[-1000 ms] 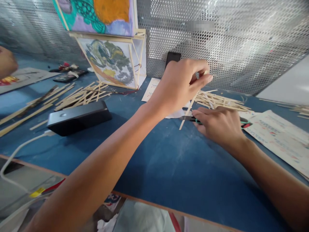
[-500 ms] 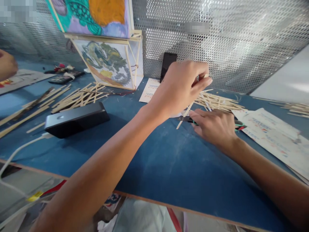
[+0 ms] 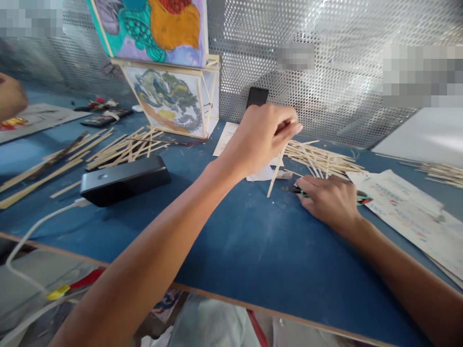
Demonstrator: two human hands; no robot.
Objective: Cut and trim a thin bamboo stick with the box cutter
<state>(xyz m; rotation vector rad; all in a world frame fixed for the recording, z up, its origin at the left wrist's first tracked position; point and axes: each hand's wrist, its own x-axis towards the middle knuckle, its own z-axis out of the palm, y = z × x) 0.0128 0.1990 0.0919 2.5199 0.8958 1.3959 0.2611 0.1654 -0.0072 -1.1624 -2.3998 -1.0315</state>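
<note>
Clock directions taken from the wooden strip point(image 3: 274, 179), which slants down near mid-table. Left hand point(image 3: 269, 132), at twelve, pinches the strip's upper end between thumb and fingers; lower end points down toward the blue tabletop point(image 3: 249, 250). Right hand point(image 3: 327, 196), just past three, palm down, fingers closed around a dark hand tool point(image 3: 362, 198) with green and red on the handle; mostly covered, probably snips or pliers. Its tip lies just beside the strip, seemingly apart.

Loose pile of pale strips point(image 3: 325, 161) between two and three, just beyond the right hand. Printed sheets point(image 3: 401, 202) past three. Phone point(image 3: 257, 97) between eleven and twelve, leaning on a perforated metal panel point(image 3: 253, 38). Painted stick-frame box point(image 3: 168, 101) at ten. Black device point(image 3: 126, 182) at nine, white cable point(image 3: 39, 221) attached. Co-worker's hand point(image 3: 11, 97) between nine and ten, well apart.
</note>
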